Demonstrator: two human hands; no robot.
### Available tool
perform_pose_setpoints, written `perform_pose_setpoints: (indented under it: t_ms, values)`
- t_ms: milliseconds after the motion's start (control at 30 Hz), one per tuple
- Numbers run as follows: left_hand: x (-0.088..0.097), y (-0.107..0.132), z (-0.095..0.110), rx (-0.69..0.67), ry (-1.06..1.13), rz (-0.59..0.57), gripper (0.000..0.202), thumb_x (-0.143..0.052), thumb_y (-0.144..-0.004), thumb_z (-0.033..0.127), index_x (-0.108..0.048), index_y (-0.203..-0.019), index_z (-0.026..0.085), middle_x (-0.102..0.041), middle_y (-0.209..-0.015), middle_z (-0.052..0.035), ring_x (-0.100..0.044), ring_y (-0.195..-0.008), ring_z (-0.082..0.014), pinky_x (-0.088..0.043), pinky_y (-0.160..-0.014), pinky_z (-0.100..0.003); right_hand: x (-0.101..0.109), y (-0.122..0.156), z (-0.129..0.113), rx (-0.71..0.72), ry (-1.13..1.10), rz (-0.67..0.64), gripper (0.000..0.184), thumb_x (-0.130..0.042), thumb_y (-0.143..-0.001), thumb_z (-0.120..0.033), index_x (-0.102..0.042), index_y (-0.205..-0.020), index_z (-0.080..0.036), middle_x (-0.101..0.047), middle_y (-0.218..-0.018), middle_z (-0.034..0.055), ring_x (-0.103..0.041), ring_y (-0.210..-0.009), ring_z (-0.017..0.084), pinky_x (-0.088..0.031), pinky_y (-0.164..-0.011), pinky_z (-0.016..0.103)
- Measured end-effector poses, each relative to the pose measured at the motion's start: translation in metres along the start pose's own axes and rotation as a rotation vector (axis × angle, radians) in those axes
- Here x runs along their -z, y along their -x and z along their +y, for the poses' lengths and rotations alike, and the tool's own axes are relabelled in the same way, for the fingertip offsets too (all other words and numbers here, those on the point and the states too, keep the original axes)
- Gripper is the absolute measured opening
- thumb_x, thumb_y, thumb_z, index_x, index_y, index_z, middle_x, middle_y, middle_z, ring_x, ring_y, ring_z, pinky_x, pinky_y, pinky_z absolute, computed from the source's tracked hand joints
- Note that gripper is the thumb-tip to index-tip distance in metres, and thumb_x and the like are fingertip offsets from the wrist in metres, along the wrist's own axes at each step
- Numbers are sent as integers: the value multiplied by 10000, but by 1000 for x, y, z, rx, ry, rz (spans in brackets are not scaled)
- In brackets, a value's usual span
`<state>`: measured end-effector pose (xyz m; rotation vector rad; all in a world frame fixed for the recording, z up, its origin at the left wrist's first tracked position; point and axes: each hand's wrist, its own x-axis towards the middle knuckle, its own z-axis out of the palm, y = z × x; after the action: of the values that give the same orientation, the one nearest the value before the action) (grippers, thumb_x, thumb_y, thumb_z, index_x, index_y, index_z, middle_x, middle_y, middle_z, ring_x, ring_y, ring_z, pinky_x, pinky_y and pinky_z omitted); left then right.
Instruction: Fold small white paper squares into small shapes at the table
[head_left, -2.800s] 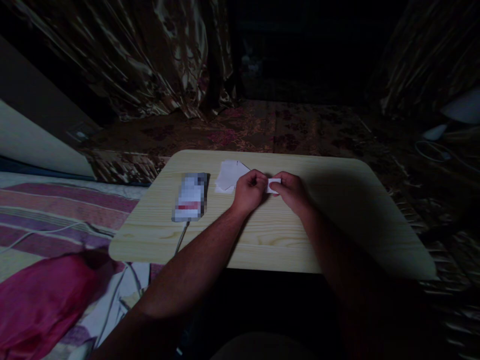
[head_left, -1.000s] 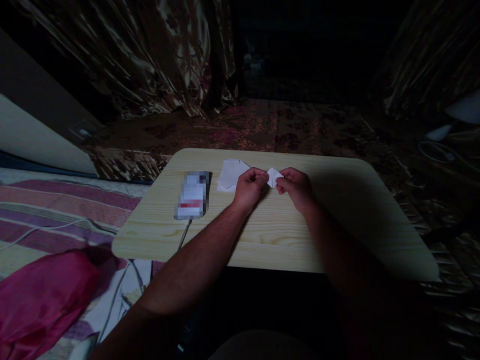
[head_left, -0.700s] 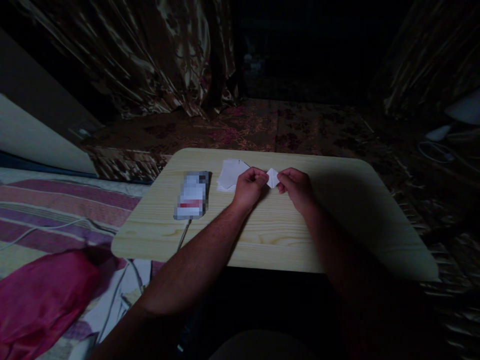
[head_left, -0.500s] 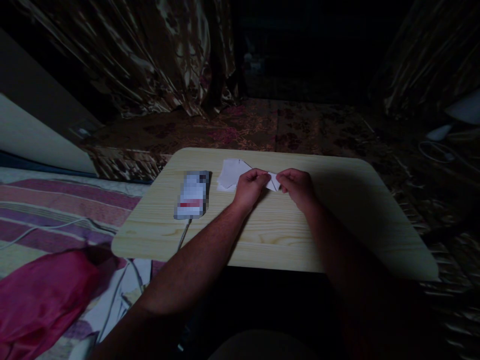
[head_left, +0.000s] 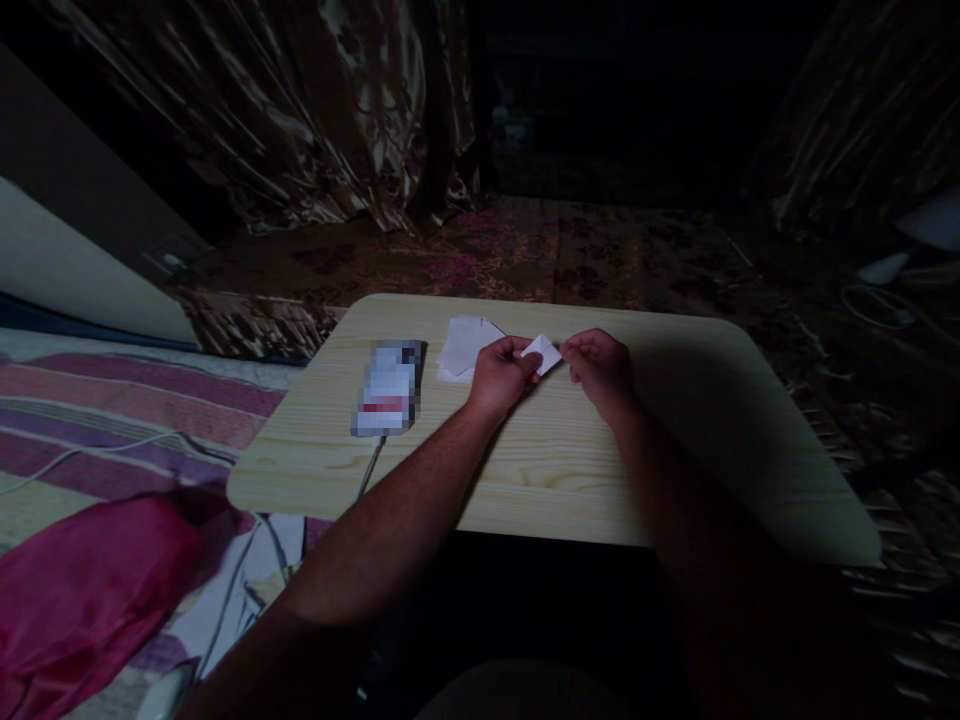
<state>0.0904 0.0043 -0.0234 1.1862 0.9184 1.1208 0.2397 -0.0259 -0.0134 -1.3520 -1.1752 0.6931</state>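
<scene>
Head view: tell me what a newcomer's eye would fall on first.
Probably the small white paper, bright above the middle of the pale table, pinched in the left hand with the right hand at its right corner. Next comes the pixelated object with its red band, on the table's left side. Then the pink bundle in the lower left corner.

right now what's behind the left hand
White papers on the table show behind the left hand; it covers their lower right part, so anything there can't be seen.
</scene>
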Motion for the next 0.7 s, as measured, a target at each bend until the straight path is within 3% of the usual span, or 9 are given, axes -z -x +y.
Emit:
perform_pose_setpoints:
  t_ms: [300,700]
  values:
    - [-1,-1,-2,-5,-40,21,259,-737,-660,288,-640,-841,131,-629,-584,-7,-506,-438,-89,-370,-435,-202,-4,3,3,-13,15,-37,218,-702,-668,-325,-598,-794,-180,-647,-660,7,-584,-535,124,-463,-501,245]
    - [1,-2,-6,-9,-40,-22,282,-745,-606,241,-643,-848,141,-632,-627,12,-515,-477,-86,-364,-460,-202,-4,2,5,12,10,-62,198,-702,-653,-298,-594,-774,-183,-645,-663,4,-580,-547,121,-460,-497,236]
